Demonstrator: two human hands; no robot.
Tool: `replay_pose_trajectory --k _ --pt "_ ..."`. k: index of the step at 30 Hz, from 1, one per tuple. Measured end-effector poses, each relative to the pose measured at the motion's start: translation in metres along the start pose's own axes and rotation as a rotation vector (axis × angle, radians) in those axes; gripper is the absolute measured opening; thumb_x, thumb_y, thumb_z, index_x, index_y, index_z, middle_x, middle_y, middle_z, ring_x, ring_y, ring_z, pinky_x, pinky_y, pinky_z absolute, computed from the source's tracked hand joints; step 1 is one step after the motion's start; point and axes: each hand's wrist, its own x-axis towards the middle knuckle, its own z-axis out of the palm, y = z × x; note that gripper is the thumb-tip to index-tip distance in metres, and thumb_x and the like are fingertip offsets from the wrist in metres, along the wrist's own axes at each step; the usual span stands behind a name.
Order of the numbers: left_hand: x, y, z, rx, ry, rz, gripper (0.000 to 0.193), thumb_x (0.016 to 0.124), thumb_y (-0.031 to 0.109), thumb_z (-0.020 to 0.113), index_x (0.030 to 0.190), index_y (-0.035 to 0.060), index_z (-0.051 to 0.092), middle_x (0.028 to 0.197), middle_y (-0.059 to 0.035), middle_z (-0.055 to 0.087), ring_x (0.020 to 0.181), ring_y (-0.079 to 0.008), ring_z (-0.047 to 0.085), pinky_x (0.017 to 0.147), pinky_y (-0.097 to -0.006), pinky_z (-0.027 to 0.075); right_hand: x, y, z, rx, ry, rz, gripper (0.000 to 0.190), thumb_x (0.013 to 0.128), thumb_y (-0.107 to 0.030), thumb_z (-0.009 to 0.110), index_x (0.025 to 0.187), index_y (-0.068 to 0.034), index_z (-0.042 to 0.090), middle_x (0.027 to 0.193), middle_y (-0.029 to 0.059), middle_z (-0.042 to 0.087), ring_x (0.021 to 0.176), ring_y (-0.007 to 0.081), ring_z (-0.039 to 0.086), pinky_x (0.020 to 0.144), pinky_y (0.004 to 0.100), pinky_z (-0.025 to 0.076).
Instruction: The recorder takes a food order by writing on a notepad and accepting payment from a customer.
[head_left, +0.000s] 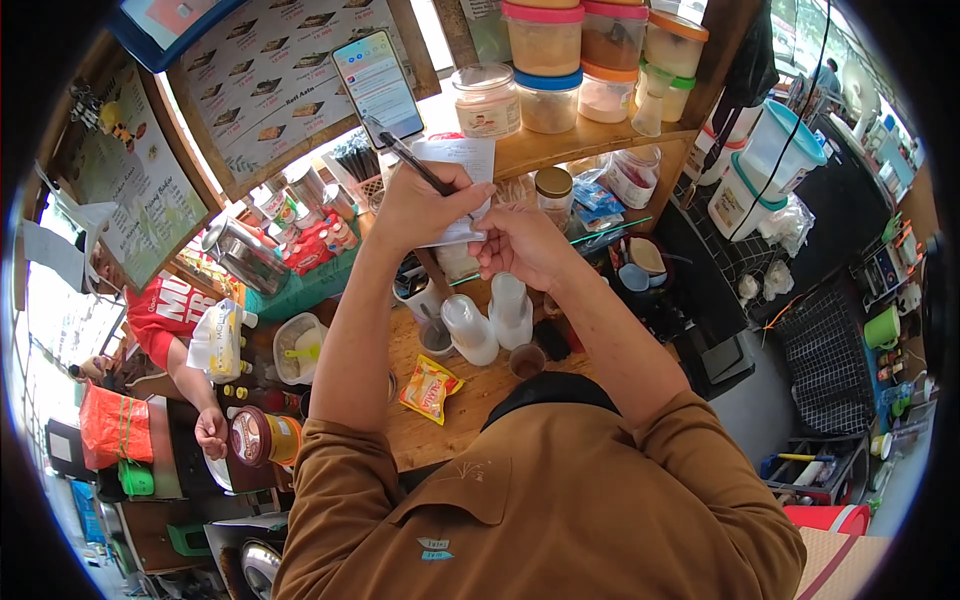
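Note:
My left hand (424, 202) is closed around a black pen (424, 169), whose upper end points up and left. Under that hand lies a white paper slip (474, 159) with writing on it. At the slip's lower right edge, the thumb and forefinger of my right hand (521, 244) pinch the paper, the other fingers curled below. A smartphone (379, 90) with a lit screen stands just above my left hand. Below my hands, stacks of clear plastic cups (470, 330) stand on the wooden counter (420, 349), near a yellow snack packet (431, 388).
Lidded tubs (547, 101) and a clear jar (486, 101) stand on the wooden shelf (585, 148). A steel jug (244, 255) and a white container (298, 349) are at left. Another person's hand (212, 433) is beside a brown-lidded tub (251, 437). Stacked tubs (757, 187) stand at right.

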Motion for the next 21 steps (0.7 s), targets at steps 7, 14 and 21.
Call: replay_pose_trajectory --k 7,14,21 --pt "-0.004 0.000 -0.004 -0.196 0.094 -0.059 0.017 0.087 0.015 0.072 0.075 0.0032 0.071 0.063 0.0004 0.062 0.057 -0.0047 0.053 0.052 -0.0219 0.041 -0.002 0.003 0.003 -0.063 -0.004 -0.015 0.011 0.090 -0.011 0.058 0.092 0.000 0.060 0.071 0.0104 0.066 0.052 0.0157 0.063 0.048 0.0322 0.057" --pt "-0.043 0.016 -0.029 -0.067 0.425 -0.073 0.025 0.096 0.022 0.063 0.107 0.0011 0.072 0.074 -0.0045 0.068 0.063 -0.0073 0.061 0.056 -0.0222 0.047 -0.024 -0.002 -0.010 -0.066 -0.174 -0.026 0.021 0.092 -0.007 0.053 0.112 -0.002 0.055 0.071 0.0095 0.063 0.053 0.0163 0.063 0.045 0.0332 0.057" --pt "-0.102 0.009 -0.004 0.019 0.499 -0.243 0.032 0.095 0.025 0.067 0.108 -0.0041 0.069 0.073 -0.0012 0.067 0.065 -0.0054 0.058 0.059 -0.0208 0.044 -0.053 0.013 -0.015 -0.093 -0.305 -0.043 0.033 0.096 -0.008 0.053 0.128 -0.002 0.052 0.083 0.0105 0.067 0.062 0.0158 0.067 0.044 0.0315 0.057"
